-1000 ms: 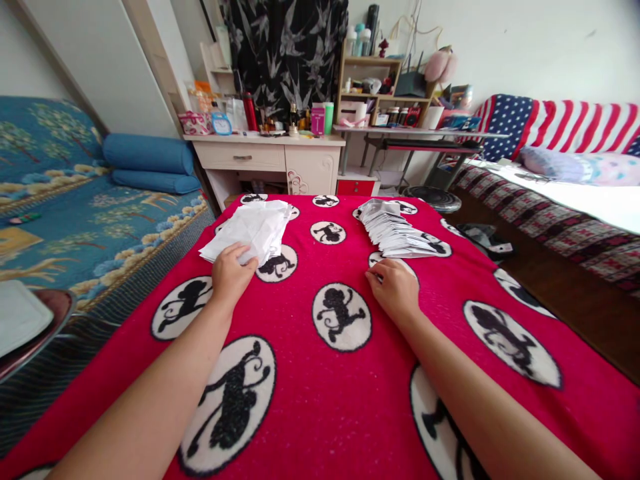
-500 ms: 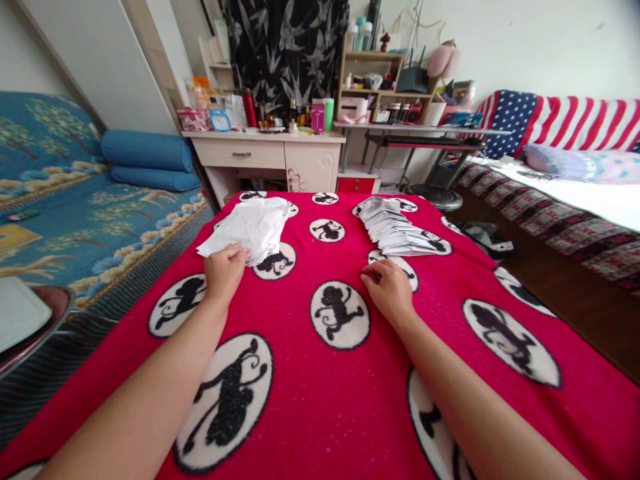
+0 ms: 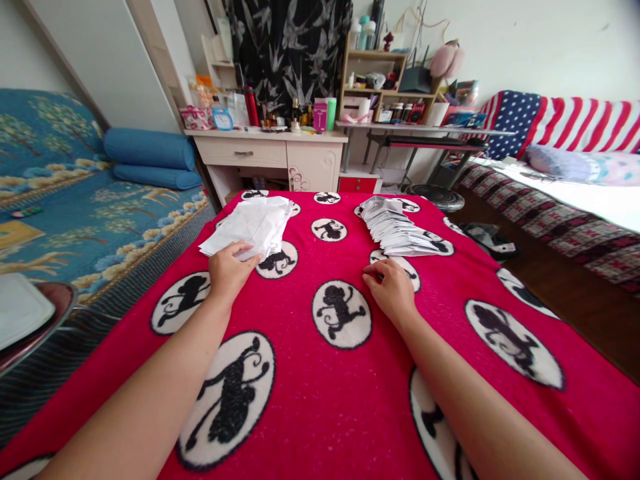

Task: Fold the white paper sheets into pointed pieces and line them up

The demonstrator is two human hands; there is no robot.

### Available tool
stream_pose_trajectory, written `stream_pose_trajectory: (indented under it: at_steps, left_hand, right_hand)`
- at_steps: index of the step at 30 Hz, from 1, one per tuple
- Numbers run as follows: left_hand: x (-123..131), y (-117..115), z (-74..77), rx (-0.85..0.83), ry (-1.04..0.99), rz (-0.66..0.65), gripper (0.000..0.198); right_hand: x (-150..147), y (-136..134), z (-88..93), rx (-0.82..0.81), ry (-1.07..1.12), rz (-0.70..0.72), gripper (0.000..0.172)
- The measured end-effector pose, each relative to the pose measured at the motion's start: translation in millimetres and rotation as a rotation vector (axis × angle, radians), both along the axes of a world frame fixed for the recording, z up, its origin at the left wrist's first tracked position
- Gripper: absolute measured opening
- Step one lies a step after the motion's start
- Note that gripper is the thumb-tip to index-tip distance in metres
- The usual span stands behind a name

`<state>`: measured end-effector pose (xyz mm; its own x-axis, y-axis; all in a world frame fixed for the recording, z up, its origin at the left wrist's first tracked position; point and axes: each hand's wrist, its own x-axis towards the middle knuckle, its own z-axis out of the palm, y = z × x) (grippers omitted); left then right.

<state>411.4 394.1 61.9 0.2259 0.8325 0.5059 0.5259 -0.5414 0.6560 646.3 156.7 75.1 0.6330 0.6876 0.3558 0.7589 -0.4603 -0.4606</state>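
Observation:
A loose stack of white paper sheets (image 3: 253, 223) lies at the far left of the red cloth with black monkey prints (image 3: 295, 393). My left hand (image 3: 231, 270) is at the stack's near edge, thumb and forefinger apart, fingertips touching the top paper. To the right, folded white papers (image 3: 395, 227) form a fanned, overlapping row. Just in front of that row my right hand (image 3: 390, 287) rests on the cloth, its fingers curled in and nothing visible in them. The undersides of its fingers are hidden.
Behind the cloth-covered surface stand a white cabinet (image 3: 240, 153) and a desk with shelves (image 3: 375, 73). A blue patterned sofa (image 3: 100, 227) is on the left, with a tray (image 3: 55, 300) near it. A bed (image 3: 590, 190) and a round stool (image 3: 436, 197) are on the right.
My left hand has opened, its thumb spreading to the right away from the forefinger at the stack's edge. My right hand and the folded papers stay put. The view has shifted slightly.

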Motion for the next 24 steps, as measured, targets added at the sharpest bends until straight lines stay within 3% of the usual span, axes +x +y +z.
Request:
stream_pose_trajectory:
  at_steps: [14, 24]
  left_hand:
    - [0.1, 5.3, -4.3, -0.008, -0.053, 0.042, 0.025]
    - [-0.8, 13.3, -14.8, -0.110, -0.216, -0.026, 0.027]
  right_hand:
    - [1.3, 0.2, 0.6, 0.003, 0.014, 0.013, 0.016]
    - [2.1, -0.1, -0.6, 0.017, 0.017, 0.013, 0.016]
